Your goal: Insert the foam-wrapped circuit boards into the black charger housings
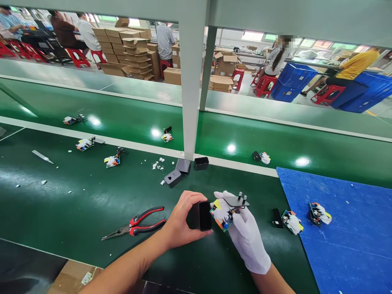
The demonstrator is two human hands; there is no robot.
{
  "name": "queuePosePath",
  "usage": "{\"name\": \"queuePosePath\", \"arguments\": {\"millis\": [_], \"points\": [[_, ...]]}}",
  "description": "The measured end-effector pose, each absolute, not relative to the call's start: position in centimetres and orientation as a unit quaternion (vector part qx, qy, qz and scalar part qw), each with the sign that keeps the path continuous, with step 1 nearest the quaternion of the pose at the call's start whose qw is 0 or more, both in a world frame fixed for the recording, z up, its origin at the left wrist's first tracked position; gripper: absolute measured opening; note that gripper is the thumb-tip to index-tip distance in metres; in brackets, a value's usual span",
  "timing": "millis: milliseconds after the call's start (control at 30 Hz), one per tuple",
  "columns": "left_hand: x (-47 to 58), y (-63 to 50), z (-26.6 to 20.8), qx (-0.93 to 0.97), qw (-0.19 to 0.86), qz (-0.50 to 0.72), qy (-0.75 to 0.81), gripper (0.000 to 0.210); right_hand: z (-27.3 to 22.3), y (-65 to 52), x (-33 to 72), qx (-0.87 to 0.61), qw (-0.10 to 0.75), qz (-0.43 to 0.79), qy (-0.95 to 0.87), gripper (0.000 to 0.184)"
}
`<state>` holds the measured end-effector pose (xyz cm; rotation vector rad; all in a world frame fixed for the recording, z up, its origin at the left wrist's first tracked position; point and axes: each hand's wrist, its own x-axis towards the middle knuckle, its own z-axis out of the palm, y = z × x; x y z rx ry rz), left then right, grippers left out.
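My bare left hand point(180, 218) grips a black plastic charger housing point(205, 216), its hollow side turned toward the right hand. In a white glove, my right hand point(246, 232) holds a charger circuit board point(222, 214) with white filler and yellow tape on it. A dark plate with two round plug pins point(237, 201) is joined to that board and rests on the gloved fingers. Board and housing are close side by side, the board outside the housing. Left of my left hand lie long-nose pliers point(134, 223) with red and black handles.
Empty black housings point(201, 163) point(173, 178) stand near the post point(192, 81). White crumbs point(157, 164) lie beside them. More boards point(112, 160) point(292, 222) point(320, 214) are spread over the green bench and the blue mat point(346, 253). People sit beyond, near stacked cartons point(136, 57).
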<state>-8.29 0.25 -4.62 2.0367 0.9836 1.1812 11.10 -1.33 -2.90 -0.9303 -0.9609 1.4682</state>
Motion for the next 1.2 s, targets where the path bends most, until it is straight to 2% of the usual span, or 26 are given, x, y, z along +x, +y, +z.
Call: {"name": "queuePosePath", "arguments": {"millis": [500,700,967,1200], "points": [[-8.3,0.1,-4.1,0.760,0.289,0.455,0.363,0.063,-1.8,-1.9,12.0,-0.411,0.514,0.504,-0.560,0.055],[-8.1,0.1,-4.0,0.778,0.240,0.456,0.361,0.064,-1.8,-1.8,11.9,-0.395,0.518,0.443,-0.616,0.051],[-7.9,0.1,-3.5,0.788,0.190,0.476,0.341,0.062,-2.3,-1.8,12.4,-0.342,0.513,0.395,-0.681,0.058],[-8.1,0.1,-3.7,0.788,0.218,0.468,0.335,0.062,-2.2,-1.8,12.2,-0.348,0.506,0.352,-0.706,0.054]]}}
